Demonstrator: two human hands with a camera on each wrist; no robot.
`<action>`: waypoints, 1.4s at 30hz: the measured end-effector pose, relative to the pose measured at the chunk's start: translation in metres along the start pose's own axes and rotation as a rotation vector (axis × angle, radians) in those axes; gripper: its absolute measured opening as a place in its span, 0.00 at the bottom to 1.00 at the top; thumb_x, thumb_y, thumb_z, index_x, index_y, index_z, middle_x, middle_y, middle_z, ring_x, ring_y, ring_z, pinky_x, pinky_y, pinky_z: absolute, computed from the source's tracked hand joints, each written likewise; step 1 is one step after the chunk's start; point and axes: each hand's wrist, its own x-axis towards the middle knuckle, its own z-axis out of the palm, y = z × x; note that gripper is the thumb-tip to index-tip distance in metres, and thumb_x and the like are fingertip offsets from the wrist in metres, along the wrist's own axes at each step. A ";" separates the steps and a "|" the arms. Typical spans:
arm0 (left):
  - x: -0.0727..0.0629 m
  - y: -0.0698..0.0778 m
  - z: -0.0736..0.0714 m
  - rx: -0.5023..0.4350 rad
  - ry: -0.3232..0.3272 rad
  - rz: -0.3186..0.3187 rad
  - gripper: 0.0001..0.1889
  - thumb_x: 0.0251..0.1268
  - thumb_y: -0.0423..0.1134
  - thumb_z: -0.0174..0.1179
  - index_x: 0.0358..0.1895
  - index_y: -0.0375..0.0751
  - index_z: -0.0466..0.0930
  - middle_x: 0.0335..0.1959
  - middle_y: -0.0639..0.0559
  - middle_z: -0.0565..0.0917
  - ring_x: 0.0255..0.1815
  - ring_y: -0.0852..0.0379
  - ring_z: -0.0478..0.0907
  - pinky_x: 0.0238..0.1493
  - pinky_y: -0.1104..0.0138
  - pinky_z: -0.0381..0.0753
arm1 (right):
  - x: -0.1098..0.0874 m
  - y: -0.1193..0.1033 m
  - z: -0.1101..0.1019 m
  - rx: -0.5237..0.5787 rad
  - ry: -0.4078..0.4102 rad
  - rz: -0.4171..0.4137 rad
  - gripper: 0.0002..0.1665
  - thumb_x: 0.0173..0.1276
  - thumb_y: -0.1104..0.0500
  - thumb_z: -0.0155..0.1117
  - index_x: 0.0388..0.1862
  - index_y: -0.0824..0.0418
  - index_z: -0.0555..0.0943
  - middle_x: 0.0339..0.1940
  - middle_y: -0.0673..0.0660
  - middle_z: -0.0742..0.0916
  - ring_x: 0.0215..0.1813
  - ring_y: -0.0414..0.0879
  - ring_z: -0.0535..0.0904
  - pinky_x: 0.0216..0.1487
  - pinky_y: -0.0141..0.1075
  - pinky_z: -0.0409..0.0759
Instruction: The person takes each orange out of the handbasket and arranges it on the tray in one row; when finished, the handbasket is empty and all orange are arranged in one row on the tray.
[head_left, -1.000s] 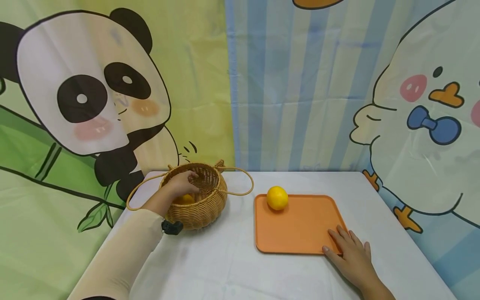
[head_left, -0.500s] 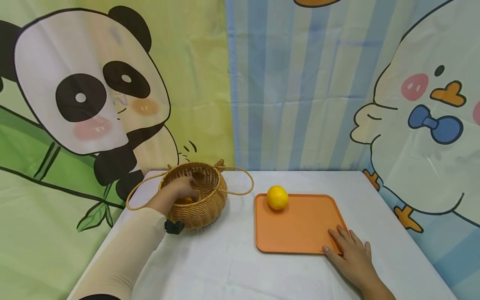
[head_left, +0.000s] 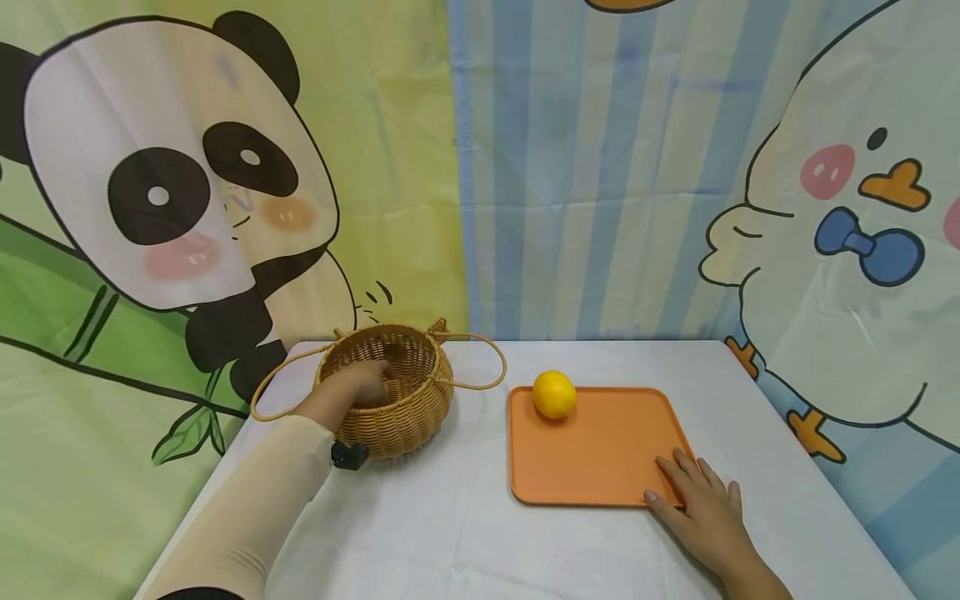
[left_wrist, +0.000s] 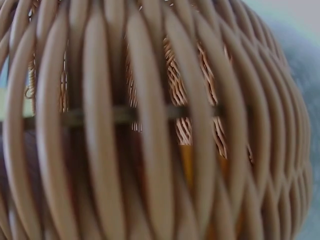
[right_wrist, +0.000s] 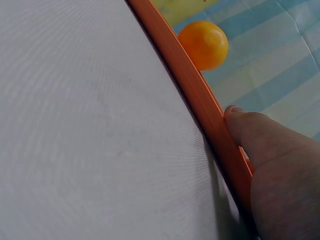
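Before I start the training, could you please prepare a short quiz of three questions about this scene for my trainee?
1. True or false: the left hand reaches into the wicker basket.
2. Which corner of the orange tray is nearest to the round yellow object? A) near left B) far left C) far right
3. Fill in: the right hand touches the tray at its near ____ corner.

Key: 1. True. 2. B. 3. Right.
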 end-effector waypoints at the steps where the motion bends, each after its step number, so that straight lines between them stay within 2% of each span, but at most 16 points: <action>1: 0.000 0.000 0.000 -0.006 0.003 0.000 0.31 0.67 0.33 0.66 0.74 0.39 0.75 0.71 0.31 0.76 0.70 0.34 0.73 0.63 0.44 0.77 | 0.000 0.000 0.000 0.001 0.000 0.000 0.52 0.74 0.26 0.62 0.79 0.64 0.73 0.81 0.77 0.66 0.78 0.83 0.52 0.67 0.86 0.31; 4: -0.001 0.000 0.000 -0.012 0.014 0.013 0.30 0.67 0.33 0.67 0.72 0.38 0.76 0.69 0.31 0.77 0.69 0.33 0.74 0.62 0.44 0.78 | 0.000 0.000 -0.001 0.001 0.000 -0.002 0.52 0.74 0.26 0.61 0.79 0.63 0.73 0.81 0.77 0.66 0.79 0.83 0.52 0.67 0.86 0.31; 7: -0.001 -0.001 0.000 -0.022 0.032 0.036 0.27 0.66 0.34 0.69 0.69 0.37 0.79 0.64 0.34 0.80 0.64 0.37 0.77 0.59 0.46 0.79 | 0.000 0.001 -0.001 0.004 0.001 -0.004 0.52 0.74 0.27 0.61 0.79 0.63 0.72 0.81 0.77 0.66 0.79 0.83 0.52 0.67 0.85 0.30; 13: -0.002 -0.004 -0.002 -0.123 0.074 0.084 0.25 0.62 0.39 0.71 0.61 0.35 0.82 0.56 0.40 0.83 0.52 0.43 0.79 0.52 0.50 0.82 | 0.000 0.000 -0.001 0.000 0.000 -0.001 0.52 0.74 0.26 0.62 0.79 0.64 0.72 0.81 0.77 0.66 0.78 0.83 0.52 0.67 0.86 0.32; 19: -0.001 -0.005 -0.005 -0.254 0.119 0.157 0.26 0.64 0.41 0.73 0.63 0.34 0.82 0.61 0.38 0.83 0.60 0.40 0.80 0.61 0.47 0.80 | 0.000 -0.001 -0.001 -0.007 -0.002 0.000 0.52 0.74 0.26 0.61 0.79 0.64 0.72 0.81 0.77 0.66 0.78 0.83 0.52 0.67 0.86 0.32; 24: 0.000 -0.005 -0.007 -0.432 0.176 0.144 0.29 0.65 0.43 0.75 0.67 0.36 0.81 0.65 0.39 0.81 0.63 0.41 0.78 0.64 0.48 0.79 | 0.000 0.000 -0.001 0.002 -0.007 -0.003 0.52 0.74 0.27 0.61 0.79 0.64 0.72 0.81 0.77 0.65 0.79 0.83 0.51 0.67 0.86 0.31; 27: -0.001 -0.005 -0.008 -0.546 0.194 0.139 0.28 0.68 0.41 0.73 0.69 0.35 0.80 0.64 0.38 0.81 0.60 0.43 0.79 0.59 0.55 0.82 | 0.000 0.001 -0.001 0.005 -0.011 -0.003 0.52 0.74 0.26 0.61 0.79 0.63 0.72 0.82 0.77 0.65 0.79 0.82 0.51 0.67 0.85 0.31; 31: -0.004 -0.003 -0.010 -0.639 0.206 0.131 0.27 0.70 0.40 0.72 0.70 0.36 0.80 0.66 0.37 0.79 0.58 0.44 0.80 0.54 0.61 0.82 | 0.000 0.001 -0.001 -0.001 -0.015 -0.002 0.52 0.74 0.26 0.61 0.79 0.64 0.72 0.82 0.77 0.65 0.79 0.82 0.51 0.67 0.86 0.32; 37: -0.010 0.001 -0.014 -0.770 0.207 0.136 0.29 0.70 0.43 0.72 0.72 0.39 0.79 0.72 0.39 0.76 0.64 0.44 0.76 0.60 0.58 0.79 | 0.001 0.001 0.000 -0.006 -0.017 0.003 0.53 0.73 0.25 0.61 0.79 0.64 0.72 0.82 0.77 0.65 0.79 0.82 0.51 0.67 0.86 0.33; 42: -0.017 0.009 -0.016 -0.869 0.242 0.159 0.28 0.70 0.42 0.71 0.72 0.41 0.79 0.73 0.42 0.75 0.67 0.44 0.73 0.66 0.56 0.76 | 0.001 0.000 -0.001 -0.007 -0.020 0.009 0.54 0.73 0.25 0.61 0.79 0.64 0.72 0.82 0.77 0.65 0.79 0.82 0.51 0.67 0.86 0.33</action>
